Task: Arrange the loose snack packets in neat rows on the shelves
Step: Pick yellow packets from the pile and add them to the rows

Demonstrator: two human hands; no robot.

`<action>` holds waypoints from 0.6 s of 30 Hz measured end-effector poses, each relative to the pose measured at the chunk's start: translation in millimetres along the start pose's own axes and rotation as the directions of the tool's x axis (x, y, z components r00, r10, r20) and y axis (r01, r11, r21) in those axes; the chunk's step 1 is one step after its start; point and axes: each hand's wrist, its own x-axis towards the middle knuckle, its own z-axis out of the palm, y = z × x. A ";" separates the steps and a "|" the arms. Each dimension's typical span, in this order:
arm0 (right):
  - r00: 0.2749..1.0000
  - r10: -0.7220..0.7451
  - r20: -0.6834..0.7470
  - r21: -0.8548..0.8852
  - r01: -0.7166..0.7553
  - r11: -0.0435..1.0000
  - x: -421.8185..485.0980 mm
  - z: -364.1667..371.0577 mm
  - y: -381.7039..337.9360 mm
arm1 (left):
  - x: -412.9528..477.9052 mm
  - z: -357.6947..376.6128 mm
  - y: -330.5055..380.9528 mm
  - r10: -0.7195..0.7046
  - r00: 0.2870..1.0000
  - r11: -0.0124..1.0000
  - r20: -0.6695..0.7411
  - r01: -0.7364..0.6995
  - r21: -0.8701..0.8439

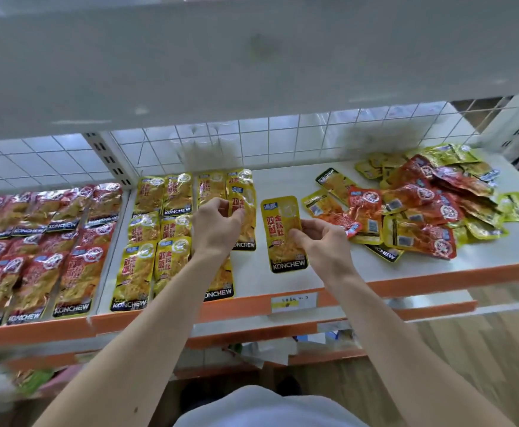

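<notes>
Yellow packets point(159, 229) lay in neat rows on the white shelf point(283, 183), and rows of red packets point(36, 241) lay on their left side. The person's left hand point(213, 224) pinched a yellow packet point(247, 208) at the right edge of these rows, between thumb and fingers. The right hand point(323, 241) gripped a second yellow packet point(283, 223) by its right edge, just beside the rows, over the bare shelf. A loose pile point(421, 204) of red and yellow packets lay further right, near that hand.
</notes>
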 end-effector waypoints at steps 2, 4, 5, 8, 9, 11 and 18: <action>1.000 -0.009 0.006 -0.002 0.009 1.000 3.4 -0.5 -0.5 | 3.0 5.2 1.4 0.015 1.000 0.999 -0.017 -0.014 0.038; 1.000 -0.018 0.016 -0.001 0.018 1.000 6.3 -1.6 -0.2 | 4.5 10.8 3.6 0.037 0.998 0.994 -0.049 -0.032 0.105; 1.000 -0.020 0.020 -0.001 0.020 1.000 7.4 -2.1 0.3 | 4.5 13.1 4.9 0.040 0.997 0.988 -0.059 -0.030 0.150; 1.000 -0.010 0.020 0.000 0.010 1.000 10.0 -3.5 1.6 | 5.8 18.3 8.5 0.027 0.997 0.964 -0.078 -0.005 0.267; 1.000 -0.006 0.020 -0.002 0.006 1.000 10.7 -4.4 2.3 | 7.1 19.6 8.4 0.018 0.996 0.956 -0.084 0.008 0.295; 1.000 -0.001 0.020 -0.002 0.001 1.000 11.6 -5.7 3.0 | 10.9 21.8 6.4 -0.003 0.995 0.930 -0.097 0.039 0.366; 0.999 0.037 0.008 -0.065 -0.037 0.997 12.2 0.5 17.3 | 17.5 19.4 -1.9 -0.036 0.999 0.800 0.001 0.028 0.600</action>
